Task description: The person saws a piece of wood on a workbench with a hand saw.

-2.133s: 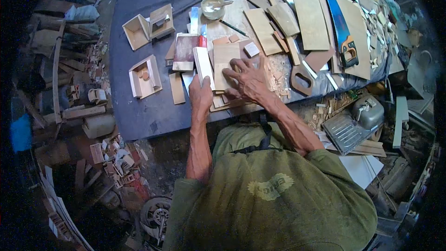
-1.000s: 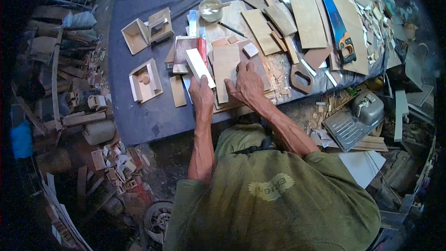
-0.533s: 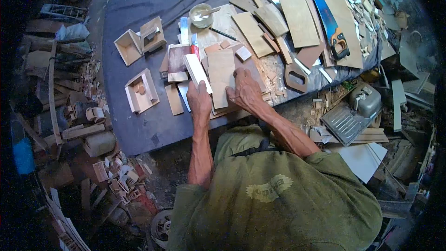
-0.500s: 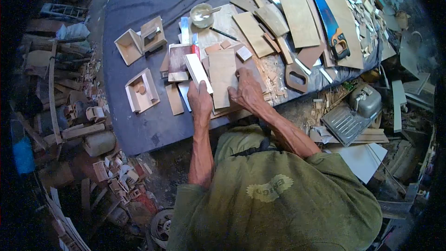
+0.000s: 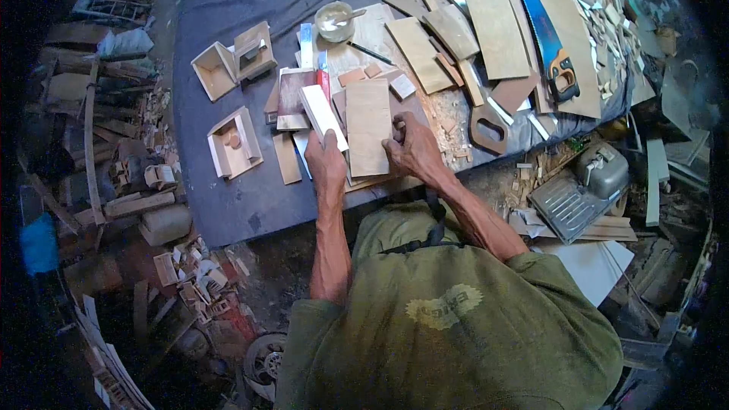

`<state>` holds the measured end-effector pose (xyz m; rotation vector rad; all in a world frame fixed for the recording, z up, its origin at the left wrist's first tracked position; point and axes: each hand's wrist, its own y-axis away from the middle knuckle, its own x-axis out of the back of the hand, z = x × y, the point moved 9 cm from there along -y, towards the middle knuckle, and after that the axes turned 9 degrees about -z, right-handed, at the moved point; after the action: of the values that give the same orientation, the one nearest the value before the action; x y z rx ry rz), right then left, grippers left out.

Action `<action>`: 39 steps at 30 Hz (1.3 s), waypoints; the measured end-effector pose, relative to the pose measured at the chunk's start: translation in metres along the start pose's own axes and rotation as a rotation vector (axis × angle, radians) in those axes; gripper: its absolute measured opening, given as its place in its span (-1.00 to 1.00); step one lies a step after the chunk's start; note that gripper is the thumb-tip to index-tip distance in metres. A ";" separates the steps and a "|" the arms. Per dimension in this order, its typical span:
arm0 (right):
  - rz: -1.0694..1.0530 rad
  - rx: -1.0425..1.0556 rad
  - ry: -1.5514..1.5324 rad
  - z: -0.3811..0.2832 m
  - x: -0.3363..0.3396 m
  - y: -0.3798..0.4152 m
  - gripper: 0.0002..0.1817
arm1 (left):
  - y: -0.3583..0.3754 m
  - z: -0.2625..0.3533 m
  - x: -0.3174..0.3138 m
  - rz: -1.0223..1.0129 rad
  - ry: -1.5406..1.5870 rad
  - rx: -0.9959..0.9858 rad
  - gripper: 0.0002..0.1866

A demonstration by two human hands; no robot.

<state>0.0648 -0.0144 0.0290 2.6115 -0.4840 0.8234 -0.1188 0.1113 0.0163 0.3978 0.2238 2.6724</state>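
Observation:
My left hand is closed around the lower end of a narrow wooden strip with a white face, tilted up to the left. Beside it lies a thin rectangular plywood panel, on top of other boards. My right hand grips the panel's right edge, with thumb and curled fingers against it. Left of the strip is a brown-faced block, with a red-handled tool just behind. A small white-topped block sits beyond the panel's upper right corner.
Small open wooden boxes stand on the left of the dark-covered table. A bowl with a stick and a pencil lie behind. To the right are plywood pieces, a handsaw and a loose wooden saw handle.
My right thumb has slid from the panel's face to its right edge. The left hand still holds the white-faced strip, and the whole view has shifted slightly.

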 end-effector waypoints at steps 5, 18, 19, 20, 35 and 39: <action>-0.030 -0.006 0.048 0.002 -0.006 -0.004 -0.48 | 0.008 0.020 -0.002 0.022 -0.064 -0.009 -0.70; 0.087 0.130 -0.299 -0.003 0.003 0.000 -0.36 | 0.017 0.037 -0.012 0.047 -0.107 -0.154 -0.72; 0.078 0.161 -0.380 -0.007 0.007 -0.001 -0.36 | 0.016 0.032 -0.015 0.025 -0.093 -0.134 -0.72; 0.069 0.193 -0.460 -0.011 0.011 -0.001 -0.36 | 0.014 0.025 -0.017 0.003 -0.077 -0.116 -0.73; -0.154 0.161 -0.188 0.015 0.033 -0.014 -0.60 | 0.016 0.033 -0.001 0.091 -0.445 -0.160 -0.71; -0.224 0.010 -0.229 0.028 0.029 -0.013 -0.60 | 0.015 0.033 -0.002 0.078 -0.431 -0.085 -0.70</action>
<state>0.1064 -0.0212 0.0223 2.7190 -0.2393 0.4596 -0.1131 0.1000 0.0504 0.9525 -0.0364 2.5800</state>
